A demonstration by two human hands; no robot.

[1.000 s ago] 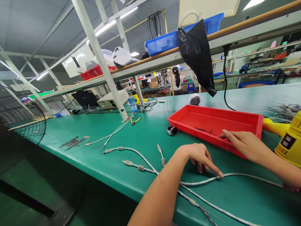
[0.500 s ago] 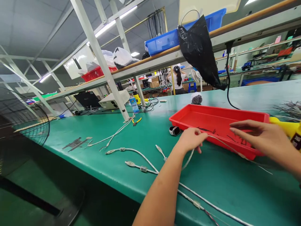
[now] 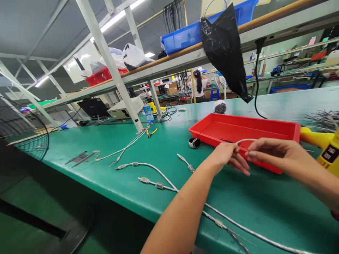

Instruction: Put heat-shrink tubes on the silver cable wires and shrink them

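Observation:
My left hand [image 3: 229, 155] is pinched on a thin white cable [image 3: 245, 140] above the front edge of a red tray [image 3: 203, 135]. The cable bows up from the fingers and passes behind my right hand [image 3: 277, 151]. That hand's thumb and fingertips are drawn together close to my left fingers; whatever lies between them is hidden. Under and beside my left forearm lie more white cables with clear plug ends [image 3: 144, 180] and small sleeves. One of these cables [image 3: 218, 223] ends in thin bare red and dark wires near the bench's front edge.
A smartwatch [image 3: 195, 142] sits by the tray's left corner. Yellow-handled pliers [image 3: 152, 133] and a spray bottle [image 3: 148, 114] stand farther left. A yellow tool [image 3: 329, 150] is at the right. A black bag [image 3: 225, 49] hangs from the shelf. A person [image 3: 198, 84] is in the background.
My right hand has moved left, close to my left hand, and its fingers have drawn together. My left hand has shifted right with the cable, which now bows upward between the hands.

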